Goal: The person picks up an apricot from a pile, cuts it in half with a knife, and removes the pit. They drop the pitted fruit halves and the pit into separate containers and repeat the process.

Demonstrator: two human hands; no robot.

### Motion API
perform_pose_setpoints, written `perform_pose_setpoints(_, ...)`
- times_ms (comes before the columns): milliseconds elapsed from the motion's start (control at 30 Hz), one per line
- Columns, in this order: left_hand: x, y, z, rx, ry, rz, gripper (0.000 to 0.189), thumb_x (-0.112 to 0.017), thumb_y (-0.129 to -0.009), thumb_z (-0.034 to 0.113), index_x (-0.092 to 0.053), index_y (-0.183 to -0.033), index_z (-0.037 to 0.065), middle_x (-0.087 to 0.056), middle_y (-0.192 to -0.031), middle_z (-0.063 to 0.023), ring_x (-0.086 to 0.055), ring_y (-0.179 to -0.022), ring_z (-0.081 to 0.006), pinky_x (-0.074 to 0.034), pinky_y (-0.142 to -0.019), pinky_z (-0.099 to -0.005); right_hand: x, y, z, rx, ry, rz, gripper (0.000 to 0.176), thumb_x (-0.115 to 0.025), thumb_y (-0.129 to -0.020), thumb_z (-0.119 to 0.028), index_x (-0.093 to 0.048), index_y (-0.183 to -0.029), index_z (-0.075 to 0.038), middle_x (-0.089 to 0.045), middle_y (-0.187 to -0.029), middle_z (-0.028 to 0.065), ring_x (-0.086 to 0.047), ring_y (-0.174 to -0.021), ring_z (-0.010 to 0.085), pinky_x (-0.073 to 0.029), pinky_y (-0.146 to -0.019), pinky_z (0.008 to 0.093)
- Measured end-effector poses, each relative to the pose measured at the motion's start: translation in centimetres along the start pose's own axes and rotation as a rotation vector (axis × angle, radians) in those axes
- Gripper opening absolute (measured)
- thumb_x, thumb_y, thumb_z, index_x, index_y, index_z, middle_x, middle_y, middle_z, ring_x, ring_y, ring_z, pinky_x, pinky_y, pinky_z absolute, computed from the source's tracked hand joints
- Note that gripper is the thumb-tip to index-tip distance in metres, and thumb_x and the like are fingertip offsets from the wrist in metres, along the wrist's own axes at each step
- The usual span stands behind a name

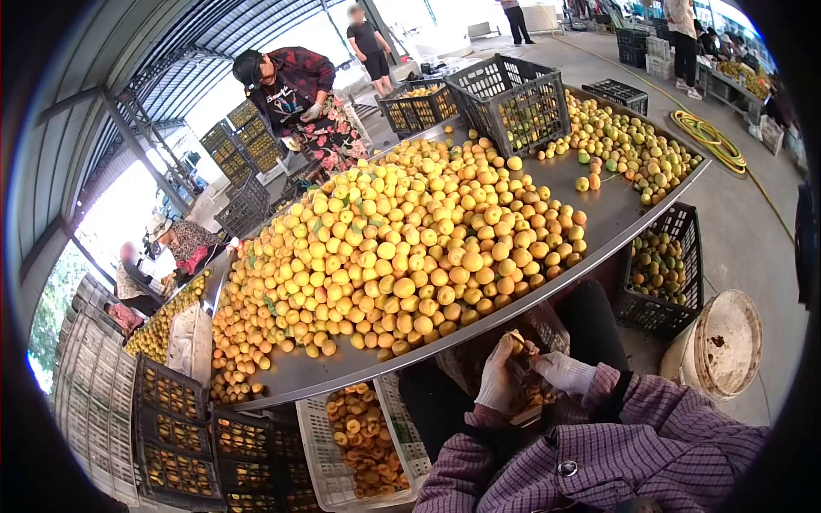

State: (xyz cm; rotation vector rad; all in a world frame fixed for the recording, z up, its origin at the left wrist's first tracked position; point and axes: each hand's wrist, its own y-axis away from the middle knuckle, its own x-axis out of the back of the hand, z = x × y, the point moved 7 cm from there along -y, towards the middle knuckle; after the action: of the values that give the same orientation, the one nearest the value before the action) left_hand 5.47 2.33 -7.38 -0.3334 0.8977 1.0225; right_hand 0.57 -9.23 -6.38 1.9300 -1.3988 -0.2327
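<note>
My left hand [500, 380], in a white glove, is closed around an apricot [516, 339] held low in front of my lap. My right hand [563, 369], also gloved with darker bare or stained fingertips, is closed at the same apricot from the right side. Both hands hover above a dark crate [547, 329] between my knees, whose contents are mostly hidden. A large heap of yellow-orange apricots [410, 248] covers the metal table [342, 368] just beyond. To the left of my legs, a white crate [321, 453] holds split apricot halves [368, 436].
A dark crate of greenish apricots [657, 272] and a stained white bucket [723, 342] stand at my right. On the table sits a black crate [522, 107]. Stacked crates [175, 427] line the left. A co-worker [295, 107] stands across the table; a yellow hose [711, 141] lies on the floor.
</note>
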Motion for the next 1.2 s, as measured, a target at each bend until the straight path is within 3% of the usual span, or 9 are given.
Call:
perform_pose_setpoints(167, -1.3, 0.5, -1.0, 0.096, 0.191, -0.031, 0.051, -0.053, -0.099, 0.045, -0.051, -0.127, 0.003, -0.060, -0.111, -0.0110, -0.058, -0.104, -0.0254, -0.044, -0.098, -0.0401, -0.2, 0.8, -1.5, -0.013, 0.128, 0.060, 0.042, -0.047, -0.103, -0.037, -0.056, -0.121, 0.000, -0.060, -0.076, 0.0081, -0.059, -0.069, 0.0144, -0.051, -0.065, 0.0264)
perform_pose_setpoints(233, -2.6, 1.3, -0.6, 0.175, 0.143, 0.063, 0.053, -0.053, -0.098, 0.047, -0.050, -0.126, 0.003, -0.059, -0.112, -0.0117, -0.056, -0.105, -0.0251, -0.044, -0.099, -0.0407, 0.5, 1.6, -3.1, 0.142, 0.069, 0.161, 0.037, -0.048, -0.103, -0.029, -0.057, -0.121, 0.002, -0.063, -0.087, 0.0106, -0.059, -0.082, 0.0164, -0.050, -0.076, 0.0251)
perform_pose_setpoints(333, -3.1, 1.5, 0.1, 0.142, 0.098, 0.056, 0.048, -0.056, -0.098, 0.043, -0.052, -0.125, 0.004, -0.061, -0.112, -0.0126, -0.058, -0.103, -0.0241, -0.045, -0.096, -0.0391, 0.4, 0.9, -2.6, 0.035, 0.018, 0.038, 0.035, -0.048, -0.103, -0.026, -0.060, -0.119, 0.003, -0.064, -0.098, 0.0122, -0.058, -0.087, 0.0171, -0.049, -0.079, 0.0263)
perform_pose_setpoints(533, -0.7, 0.0, -0.9, 0.010, 0.268, 0.049, 0.043, -0.054, -0.099, 0.041, -0.051, -0.120, 0.004, -0.056, -0.094, -0.0103, -0.053, -0.092, -0.0245, -0.044, -0.093, -0.0386, -0.4, 0.4, -0.5, 0.037, 0.093, 0.021, 0.046, -0.046, -0.103, -0.035, -0.057, -0.121, 0.005, -0.067, -0.092, 0.0176, -0.063, -0.085, 0.0213, -0.050, -0.076, 0.0324)
perform_pose_setpoints(633, -2.0, 0.5, -0.8, 0.064, 0.186, 0.065, 0.058, -0.050, -0.098, 0.053, -0.047, -0.127, 0.002, -0.057, -0.100, -0.0093, -0.054, -0.105, -0.0280, -0.041, -0.102, -0.0433, -0.4, -1.5, 0.1, 0.196, 0.255, 0.178, 0.054, -0.040, -0.102, -0.043, -0.041, -0.133, 0.001, -0.066, -0.098, 0.0240, -0.066, -0.086, 0.0373, -0.052, -0.074, 0.0410)
perform_pose_setpoints(700, -1.8, 0.3, -1.3, 0.066, 0.145, 0.050, 0.060, -0.049, -0.097, 0.055, -0.047, -0.127, 0.002, -0.058, -0.103, -0.0093, -0.055, -0.105, -0.0275, -0.042, -0.102, -0.0448, -0.2, -1.2, -1.0, 0.342, 0.264, 0.237, 0.049, -0.043, -0.101, -0.040, -0.043, -0.126, 0.002, -0.066, -0.095, 0.0228, -0.066, -0.087, 0.0381, -0.052, -0.073, 0.0408)
perform_pose_setpoints(733, -1.6, 0.1, -1.3, 0.046, 0.150, 0.033, 0.061, -0.048, -0.097, 0.055, -0.047, -0.128, 0.002, -0.059, -0.104, -0.0097, -0.056, -0.105, -0.0273, -0.043, -0.101, -0.0455, -0.4, -1.8, -0.8, 0.426, 0.241, 0.202, 0.048, -0.044, -0.101, -0.040, -0.046, -0.124, 0.002, -0.065, -0.093, 0.0223, -0.066, -0.086, 0.0357, -0.052, -0.073, 0.0394)
perform_pose_setpoints(933, -0.3, -0.8, -0.3, -0.048, 0.118, 0.025, 0.063, -0.049, -0.097, 0.055, -0.046, -0.130, 0.001, -0.059, -0.103, -0.0096, -0.057, -0.104, -0.0270, -0.045, -0.097, -0.0441, 0.6, 1.3, -1.8, 0.173, 0.047, -0.029, 0.043, -0.048, -0.102, -0.036, -0.056, -0.125, -0.001, -0.067, -0.095, 0.0175, -0.065, -0.090, 0.0252, -0.050, -0.080, 0.0347)
perform_pose_setpoints(1200, -2.7, -0.1, 1.5, -0.083, 0.130, -0.035, 0.065, -0.055, -0.096, 0.049, -0.042, -0.136, -0.001, -0.063, -0.103, -0.0095, -0.059, -0.104, -0.0248, -0.046, -0.095, -0.0406, 5.5, 2.7, -3.5, 0.424, -0.002, 0.354, 0.036, -0.063, -0.094, -0.039, -0.059, -0.109, -0.006, -0.065, -0.085, 0.0103, -0.064, -0.077, 0.0214, -0.052, -0.071, 0.0355)
